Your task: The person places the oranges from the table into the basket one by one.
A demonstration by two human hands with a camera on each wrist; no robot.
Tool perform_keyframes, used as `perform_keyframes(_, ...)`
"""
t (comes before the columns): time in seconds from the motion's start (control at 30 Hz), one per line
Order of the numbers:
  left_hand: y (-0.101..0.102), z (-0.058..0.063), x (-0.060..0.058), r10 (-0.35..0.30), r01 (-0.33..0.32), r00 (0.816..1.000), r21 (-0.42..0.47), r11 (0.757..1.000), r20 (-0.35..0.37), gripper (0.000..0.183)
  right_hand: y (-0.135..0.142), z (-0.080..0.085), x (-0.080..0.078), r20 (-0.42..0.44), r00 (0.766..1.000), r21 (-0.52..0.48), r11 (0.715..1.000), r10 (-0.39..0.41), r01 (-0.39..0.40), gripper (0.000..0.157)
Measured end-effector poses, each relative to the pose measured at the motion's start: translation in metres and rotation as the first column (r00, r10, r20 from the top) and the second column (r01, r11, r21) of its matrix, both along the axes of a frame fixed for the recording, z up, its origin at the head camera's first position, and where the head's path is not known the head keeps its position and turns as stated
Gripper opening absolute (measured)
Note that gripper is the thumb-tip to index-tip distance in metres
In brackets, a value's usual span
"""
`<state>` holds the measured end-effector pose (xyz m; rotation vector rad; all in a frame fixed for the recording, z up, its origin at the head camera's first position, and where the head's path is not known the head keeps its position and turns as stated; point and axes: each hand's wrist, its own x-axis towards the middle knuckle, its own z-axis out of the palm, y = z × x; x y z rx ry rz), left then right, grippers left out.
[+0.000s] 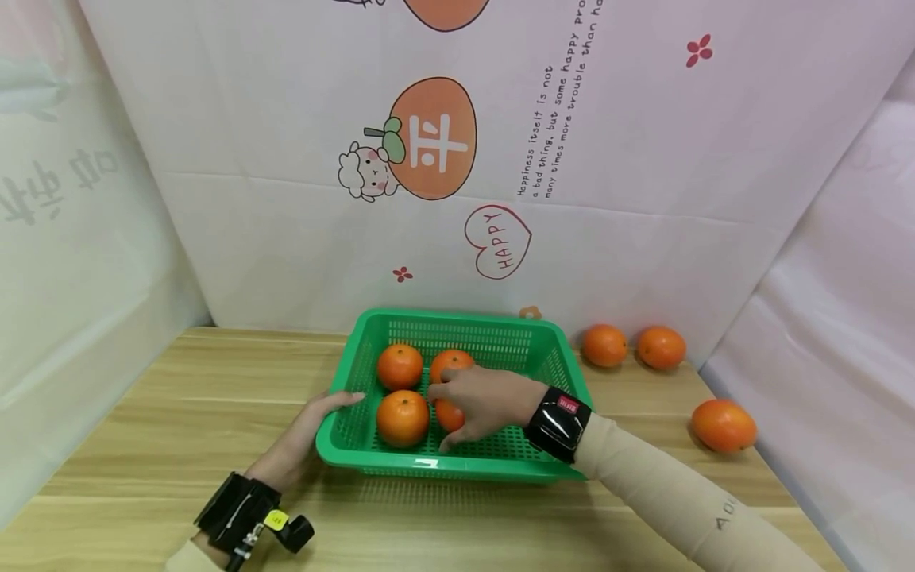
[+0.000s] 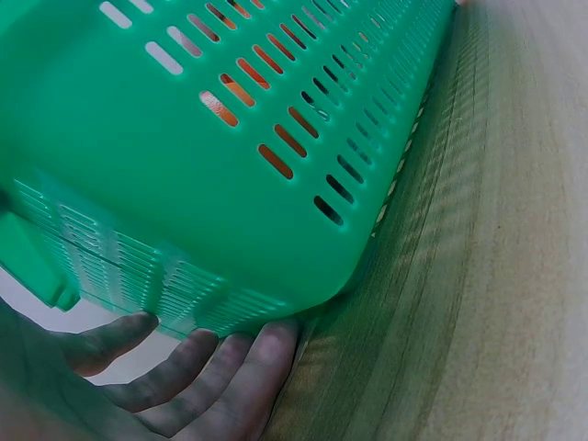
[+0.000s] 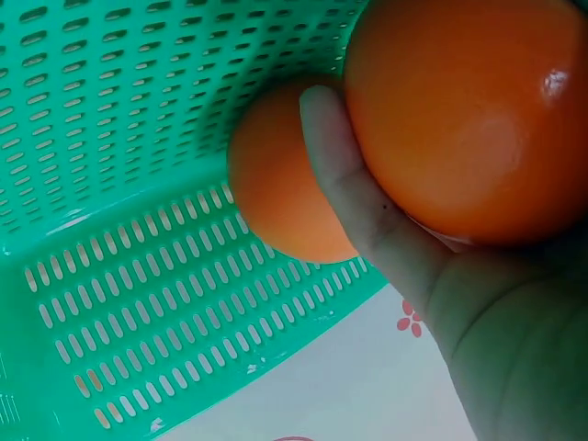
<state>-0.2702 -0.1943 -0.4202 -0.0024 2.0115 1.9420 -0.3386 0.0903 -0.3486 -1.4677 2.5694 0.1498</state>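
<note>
Green and slotted, the basket (image 1: 486, 467) sits on the wooden surface (image 1: 143, 445). Inside it, the right grip (image 1: 493, 397) grasps an orange fruit (image 1: 448, 415) beside three others (image 1: 399, 367); the left grip (image 1: 303, 433) clasps the basket's left side (thumb (image 1: 346, 398) over the rim (image 1: 347, 365), fingers (image 2: 248, 386) against the outer wall (image 2: 165, 193)). Three more fruits (image 1: 604, 345) lie to the right.

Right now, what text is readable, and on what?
"Happiness itself is not a bad thing, but some happy pro… many times more trouble than ha…": backdrop cloth, cut off
"HAPPY": printed heart
"平": printed persimmon
Sleeve lettering: unclear
Red wristband label, yellow tag: too small
Left cloth characters: too faint
</note>
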Motion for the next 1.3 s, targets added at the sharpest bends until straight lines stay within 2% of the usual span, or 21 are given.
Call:
perform_keyframes(0.5, 0.001, 0.000, 0.001, 0.012, -0.012, 1.000, -0.003, 1.000, 0.005, 0.083, -0.012, -0.012, -0.007, -0.025, 0.999, 0.110, 0.993, -0.035, 0.038, 0.078)
perform_keyframes(0.7, 0.000, -0.001, 0.000, 0.004, -0.004, 1.000, -0.001, 1.000, 0.000, 0.081, -0.017, -0.018, -0.006, -0.024, 0.997, 0.162, 0.984, -0.072, 0.075, 0.081)
perform_keyframes(1.1, -0.001, 0.000, -0.001, -0.003, 0.003, 1.000, 0.000, 1.000, -0.004, 0.081, -0.021, -0.017, -0.004, -0.017, 0.990, 0.210, 0.967, -0.141, 0.142, 0.087)
perform_keyframes(1.3, -0.001, 0.000, -0.001, -0.006, 0.006, 1.000, 0.005, 1.000, -0.005, 0.082, -0.021, -0.016, -0.003, -0.023, 0.990, 0.215, 0.966, -0.139, 0.141, 0.087)
